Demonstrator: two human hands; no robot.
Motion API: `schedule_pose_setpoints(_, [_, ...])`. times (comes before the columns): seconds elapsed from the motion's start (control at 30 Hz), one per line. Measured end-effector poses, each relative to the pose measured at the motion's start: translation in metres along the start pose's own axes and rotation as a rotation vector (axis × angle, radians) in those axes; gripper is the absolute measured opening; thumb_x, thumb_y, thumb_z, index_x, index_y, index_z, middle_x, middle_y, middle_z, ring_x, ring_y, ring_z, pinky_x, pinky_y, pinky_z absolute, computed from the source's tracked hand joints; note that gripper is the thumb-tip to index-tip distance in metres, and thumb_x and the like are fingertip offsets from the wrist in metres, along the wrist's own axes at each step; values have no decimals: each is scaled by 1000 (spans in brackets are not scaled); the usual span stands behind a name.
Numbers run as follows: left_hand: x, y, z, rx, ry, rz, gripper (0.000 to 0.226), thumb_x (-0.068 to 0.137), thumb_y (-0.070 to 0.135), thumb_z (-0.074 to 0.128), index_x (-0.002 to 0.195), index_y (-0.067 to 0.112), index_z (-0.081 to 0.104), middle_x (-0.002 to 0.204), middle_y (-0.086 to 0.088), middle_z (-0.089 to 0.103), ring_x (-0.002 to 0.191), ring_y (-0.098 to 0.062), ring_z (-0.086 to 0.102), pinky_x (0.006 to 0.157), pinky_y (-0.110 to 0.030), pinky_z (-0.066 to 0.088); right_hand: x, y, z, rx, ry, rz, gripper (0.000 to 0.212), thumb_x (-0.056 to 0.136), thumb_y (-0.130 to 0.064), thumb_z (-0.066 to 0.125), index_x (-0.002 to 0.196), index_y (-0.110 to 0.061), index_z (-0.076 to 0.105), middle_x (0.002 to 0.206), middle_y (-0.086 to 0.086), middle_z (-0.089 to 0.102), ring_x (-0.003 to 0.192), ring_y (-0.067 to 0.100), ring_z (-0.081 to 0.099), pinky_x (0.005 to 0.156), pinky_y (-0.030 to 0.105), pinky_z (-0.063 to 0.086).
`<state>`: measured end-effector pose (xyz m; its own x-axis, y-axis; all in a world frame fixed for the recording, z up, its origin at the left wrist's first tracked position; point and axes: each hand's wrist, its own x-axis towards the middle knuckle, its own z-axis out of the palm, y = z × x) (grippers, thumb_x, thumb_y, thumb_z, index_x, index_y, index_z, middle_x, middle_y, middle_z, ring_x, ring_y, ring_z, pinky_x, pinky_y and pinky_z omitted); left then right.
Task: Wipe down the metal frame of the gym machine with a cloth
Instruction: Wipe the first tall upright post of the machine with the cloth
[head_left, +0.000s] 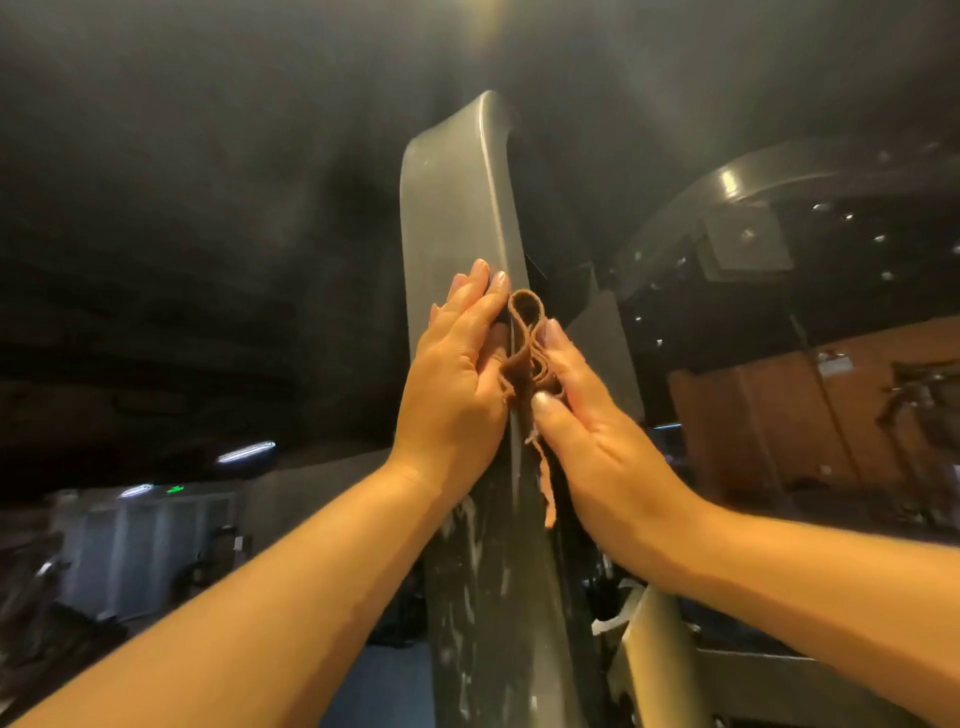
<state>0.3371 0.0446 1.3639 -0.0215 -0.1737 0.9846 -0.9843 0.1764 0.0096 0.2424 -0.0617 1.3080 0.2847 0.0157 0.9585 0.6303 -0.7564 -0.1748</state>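
From my end, the frame (452, 218) stands as a grey upright through the centre of the picture, tilted slightly, its rounded top in the upper middle. Both of my arms reach up to it from the bottom corners.

My left hand (457, 364) lies flat on the frame's front face, fingers straight and together, grasping nothing. It touches the cloth (524, 343) along its thumb side. The cloth is brown and folded into loops, sitting on the frame's right edge at mid-picture, between the two hands. A frayed strip hangs down from it.

My right hand (597, 415) pinches the cloth's folds between thumb and forefinger.

White smears (467, 571) mark the frame below the hands. A dark curved arm (779, 171) of the machine crosses the upper right.
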Motion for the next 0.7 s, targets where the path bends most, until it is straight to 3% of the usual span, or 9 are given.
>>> schedule_pose_setpoints(0.07, [0,0,0,-11,9,1,51,105,25,44,156,26,41,167,11,31,157,-5,18,130,-44,20,-26,1,9,110,-55,89,61,103,-44,36,159,-48,10,165,-32,11,151,-12,6,124,23,14])
schedule_pose_setpoints(0.13, [0,-2,1,0,7,9,50,107,19,45,156,25,40,168,9,30,158,-6,18,130,-44,19,-33,3,10,97,-48,73,62,100,-44,36,158,-47,14,166,-29,15,151,-10,10,125,25,16])
schedule_pose_setpoints(0.23, [-1,-3,2,45,6,25,52,107,21,43,158,25,37,169,9,28,158,-7,15,130,-45,18,-2,1,-3,28,31,110,55,108,-27,39,160,-35,24,165,-19,26,150,-8,20,124,23,22])
schedule_pose_setpoints(0.33, [-1,-3,1,77,-10,24,56,104,28,39,159,26,35,170,9,25,159,-8,14,131,-45,17,3,-1,-4,-11,31,119,53,110,-19,40,159,-35,27,163,-19,31,148,-8,25,121,22,25])
schedule_pose_setpoints(0.53, [-1,-1,-1,111,-13,20,57,103,30,36,160,25,33,170,9,23,159,-9,11,131,-40,13,-72,-5,8,37,-92,168,79,106,-3,42,146,-69,23,158,-34,29,146,-12,24,118,13,25])
schedule_pose_setpoints(0.6, [0,0,0,123,-14,15,58,102,32,34,160,25,33,171,9,23,159,-8,11,131,-38,12,-60,-5,1,-30,-94,180,76,106,-4,43,150,-61,22,158,-31,30,143,-17,24,113,5,26])
schedule_pose_setpoints(0.7, [0,-1,-1,130,-28,22,58,103,32,34,160,24,32,171,8,22,159,-8,11,131,-39,12,-19,-6,-6,-93,-31,179,59,109,-12,41,158,-40,25,166,-22,22,150,-10,16,125,23,21])
